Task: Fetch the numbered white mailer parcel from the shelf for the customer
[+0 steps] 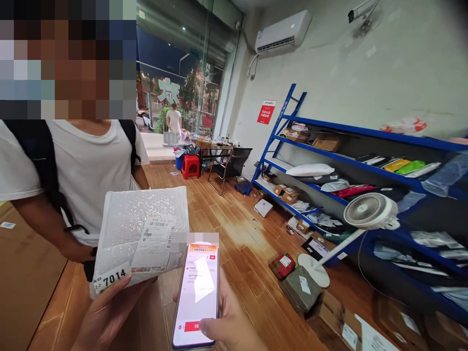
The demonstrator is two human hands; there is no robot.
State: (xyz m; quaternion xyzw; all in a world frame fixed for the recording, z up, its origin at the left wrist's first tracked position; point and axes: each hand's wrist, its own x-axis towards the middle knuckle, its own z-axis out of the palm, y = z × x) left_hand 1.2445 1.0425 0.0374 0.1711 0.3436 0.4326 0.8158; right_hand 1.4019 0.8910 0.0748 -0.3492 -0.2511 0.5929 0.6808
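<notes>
White plastic mailer (142,234), crinkled and glossy, propped on the left hand (106,312), thumb pressed over its lower edge, fingers under it and clamped on the packet. Bears a printed shipping label with barcodes and a small sticker at the lower left corner reading 7014. Held upright, tilted slightly, just left of the phone and overlapping its upper corner.

Glass-fronted phone (197,295) gripped in the right hand (228,324), fingers wrapped behind it, thumb laid on the screen near a red button at the bottom. Screen lit white with an orange band on top and a bright glare across the middle.

Just behind the mailer, a person in a white T-shirt (84,165) with dark backpack straps, facing this way. Brown cardboard box (22,273) at the far left.

Wooden plank floor (234,229) beyond, with a red parcel (282,265) and a grey-green parcel (302,288) lying on it. White standing fan (370,211) tipped against blue metal shelving (361,168) loaded with packets and cartons. Farther off, a red stool (190,166), a dark chair (231,167), a glass shopfront and an air conditioner (283,31) high on the wall.
</notes>
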